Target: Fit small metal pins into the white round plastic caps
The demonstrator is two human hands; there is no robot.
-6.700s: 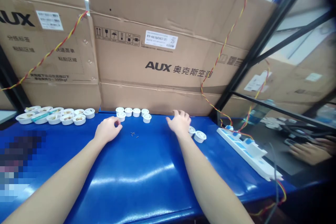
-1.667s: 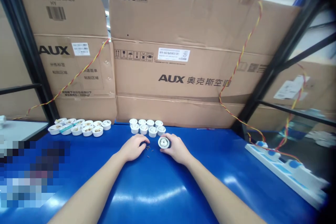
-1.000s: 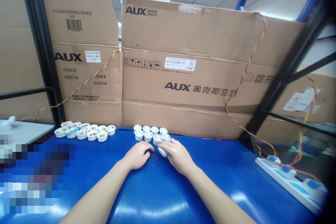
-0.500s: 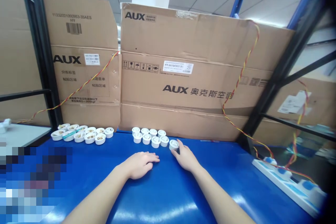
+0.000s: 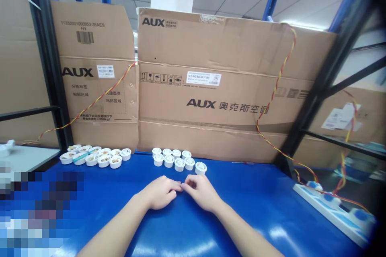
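My left hand (image 5: pixel 161 192) lies low over the blue table, palm down, its fingers stretched towards the right; it holds nothing visible. Against its fingertips is my right hand (image 5: pixel 201 193), with thumb and fingers curled together in a pinch. Whether anything small sits between those tips is hidden. Just beyond the right hand stands a small white round cup (image 5: pixel 200 168), apart from it. Several similar white cups (image 5: pixel 179 164) stand in two rows behind the hands, their tops marked with dark shapes.
At the back left, several white cups (image 5: pixel 103 161) hold small brownish bits, and a teal stick-like tool (image 5: pixel 80 157) rests across them. Cardboard panels (image 5: pixel 226 128) wall off the back of the blue table (image 5: pixel 241 204). A power strip (image 5: pixel 331 213) with plugs and a twisted red-yellow cable (image 5: pixel 273 96) is at right.
My right hand has let go of the nearest white cup at the row's right end and moved left and nearer, up to my left fingertips. The left hand stays about in place.
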